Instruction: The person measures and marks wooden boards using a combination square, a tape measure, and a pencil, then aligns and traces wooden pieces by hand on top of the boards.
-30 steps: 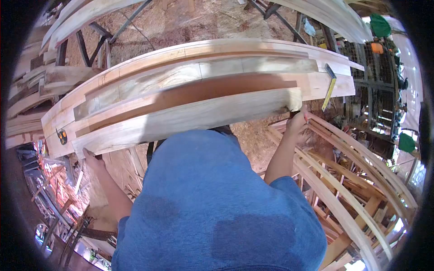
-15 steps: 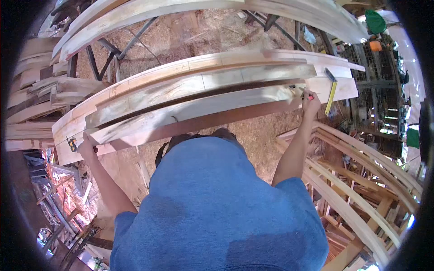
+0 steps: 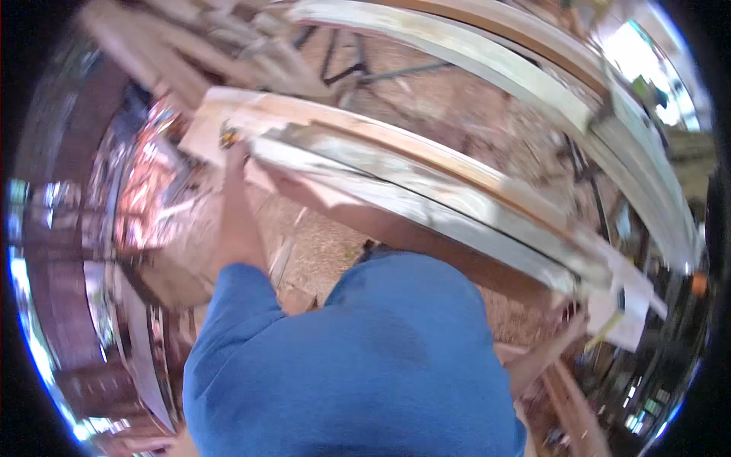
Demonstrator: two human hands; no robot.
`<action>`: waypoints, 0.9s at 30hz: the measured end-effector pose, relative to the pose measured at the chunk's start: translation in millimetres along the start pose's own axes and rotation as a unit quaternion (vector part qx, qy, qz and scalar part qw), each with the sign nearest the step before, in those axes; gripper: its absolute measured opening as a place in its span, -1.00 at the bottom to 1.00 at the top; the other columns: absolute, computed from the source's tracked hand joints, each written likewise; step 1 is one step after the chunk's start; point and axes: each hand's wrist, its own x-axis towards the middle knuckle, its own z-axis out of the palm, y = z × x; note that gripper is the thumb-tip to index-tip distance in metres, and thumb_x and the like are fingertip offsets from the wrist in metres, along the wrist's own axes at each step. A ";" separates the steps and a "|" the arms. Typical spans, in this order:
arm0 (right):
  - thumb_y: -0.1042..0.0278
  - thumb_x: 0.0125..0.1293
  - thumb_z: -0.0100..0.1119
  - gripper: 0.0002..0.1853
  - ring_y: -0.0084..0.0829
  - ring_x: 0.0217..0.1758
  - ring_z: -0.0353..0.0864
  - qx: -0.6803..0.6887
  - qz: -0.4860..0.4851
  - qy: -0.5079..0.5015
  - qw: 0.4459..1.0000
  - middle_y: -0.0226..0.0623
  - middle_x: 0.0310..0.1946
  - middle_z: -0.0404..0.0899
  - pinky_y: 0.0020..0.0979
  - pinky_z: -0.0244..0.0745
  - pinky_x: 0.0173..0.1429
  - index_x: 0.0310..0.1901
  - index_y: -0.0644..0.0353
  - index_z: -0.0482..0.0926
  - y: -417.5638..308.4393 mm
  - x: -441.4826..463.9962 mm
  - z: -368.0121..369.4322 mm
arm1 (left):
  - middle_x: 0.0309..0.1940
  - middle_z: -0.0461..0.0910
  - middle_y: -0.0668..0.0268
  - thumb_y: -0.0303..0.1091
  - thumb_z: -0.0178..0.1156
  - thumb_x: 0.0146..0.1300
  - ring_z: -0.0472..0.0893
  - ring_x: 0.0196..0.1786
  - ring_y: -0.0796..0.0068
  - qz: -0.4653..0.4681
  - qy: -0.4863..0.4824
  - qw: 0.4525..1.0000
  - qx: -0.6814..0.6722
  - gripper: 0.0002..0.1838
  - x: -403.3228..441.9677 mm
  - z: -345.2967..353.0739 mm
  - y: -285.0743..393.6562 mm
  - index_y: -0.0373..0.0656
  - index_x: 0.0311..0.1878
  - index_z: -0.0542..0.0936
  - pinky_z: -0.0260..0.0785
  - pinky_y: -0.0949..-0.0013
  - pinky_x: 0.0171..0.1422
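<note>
My left hand [image 3: 237, 150] is closed at the left end of the nearest curved wooden plank [image 3: 396, 193], its fingers blurred. Just beyond it, a small yellow-and-black tool, perhaps a tape measure [image 3: 228, 137], lies on the wide board [image 3: 217, 107] underneath. At the plank's right end is my right hand [image 3: 576, 318], smeared by motion, with its fingers closed around something small and dark reddish. Beside that hand, a try square [image 3: 607, 330] with a yellow blade lies on the board's right end. A second curved plank [image 3: 381, 161] runs behind the nearest one.
Long curved beams [image 3: 457, 49] rest on dark trestle legs [image 3: 344, 65] across the far side. Stacked timber [image 3: 251, 57] stands at the upper left. Wood shavings cover the ground [image 3: 320, 236], and more lumber [image 3: 575, 407] lies at lower right.
The view has swung to the left and tilted, so the planks now slope down to the right. Both hands stay at the nearest plank's two ends.
</note>
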 end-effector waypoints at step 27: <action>0.42 0.28 0.32 -0.53 -0.39 -0.36 0.65 -0.125 -0.116 0.261 0.950 -0.23 -0.19 0.72 -0.36 0.50 -0.44 0.25 0.17 0.60 -68.6 56.6 -2.8 | 0.18 0.60 0.36 -0.28 -0.13 0.60 0.48 0.05 0.61 0.004 -0.063 0.991 -0.118 -0.52 -208.5 113.1 39.8 -0.13 0.48 0.48 0.32 0.44 0.22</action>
